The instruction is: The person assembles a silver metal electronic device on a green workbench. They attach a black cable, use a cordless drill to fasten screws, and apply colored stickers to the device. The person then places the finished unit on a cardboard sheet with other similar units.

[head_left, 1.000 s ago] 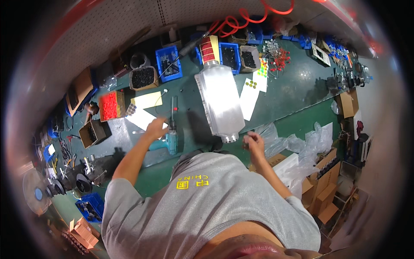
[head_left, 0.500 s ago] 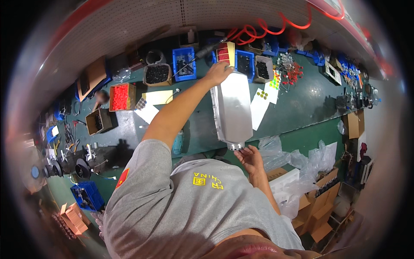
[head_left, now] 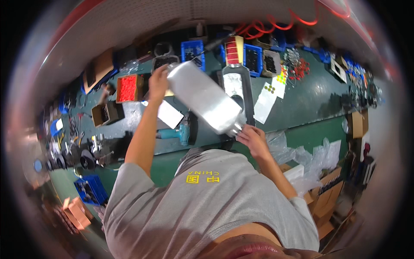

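A long silver metal cover [head_left: 205,96], slightly smeared by motion, hangs tilted above the workbench [head_left: 297,114]. My left hand [head_left: 158,83] is closed on its far left end. At the narrow, notched near end, the fingers of my right hand [head_left: 252,137] are closed on the rim. Behind the cover lies a dark, long housing [head_left: 246,86] with a silver body [head_left: 233,82] inside it; the cover hides part of both. Under the cover's left side, a teal power drill [head_left: 183,131] rests near the bench's front edge.
Blue bins [head_left: 253,59] and a box of red caps [head_left: 128,88] line the back. A white sheet [head_left: 170,114] lies by the drill, and another sheet [head_left: 264,105] right of the housing. A red coiled hose [head_left: 276,23] hangs above. Clear plastic bags [head_left: 310,166] lie at lower right.
The silver cover has come up off the dark housing and swung left, exposing the housing's inside. My left hand has moved left with it; my right hand stays at the narrow end.
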The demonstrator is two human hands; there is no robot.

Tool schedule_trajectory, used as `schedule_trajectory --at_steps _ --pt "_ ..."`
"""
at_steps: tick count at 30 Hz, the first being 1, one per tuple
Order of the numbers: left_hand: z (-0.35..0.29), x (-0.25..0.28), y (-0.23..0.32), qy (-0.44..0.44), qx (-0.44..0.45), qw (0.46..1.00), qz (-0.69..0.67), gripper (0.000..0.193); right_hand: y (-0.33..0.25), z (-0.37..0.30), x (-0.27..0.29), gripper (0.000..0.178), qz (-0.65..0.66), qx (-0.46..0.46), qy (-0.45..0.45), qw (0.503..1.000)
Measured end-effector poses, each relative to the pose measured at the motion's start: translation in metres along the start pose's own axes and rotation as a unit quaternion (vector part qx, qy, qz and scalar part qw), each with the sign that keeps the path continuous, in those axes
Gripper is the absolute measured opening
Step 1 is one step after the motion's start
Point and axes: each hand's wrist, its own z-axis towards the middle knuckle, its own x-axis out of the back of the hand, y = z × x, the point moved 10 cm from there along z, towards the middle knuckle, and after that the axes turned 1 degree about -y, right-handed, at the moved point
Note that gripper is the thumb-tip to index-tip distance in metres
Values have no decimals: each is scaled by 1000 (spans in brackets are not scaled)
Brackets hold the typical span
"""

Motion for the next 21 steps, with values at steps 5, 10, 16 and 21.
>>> schedule_trajectory --at_steps 5,10,16,21 --pt "-27 89 -131 40 141 986 -86 35 38 57 -67 27 -150 -41 -103 982" --pt "-66 156 -213 93 64 992 -53 38 98 98 -97 41 -225 -99 -163 956" --pt "-65 198 -233 172 63 976 116 37 101 82 -85 55 -177 -87 -240 950" --pt "-74 96 -89 228 -90 966 85 28 55 37 -28 44 -115 -25 -240 964"
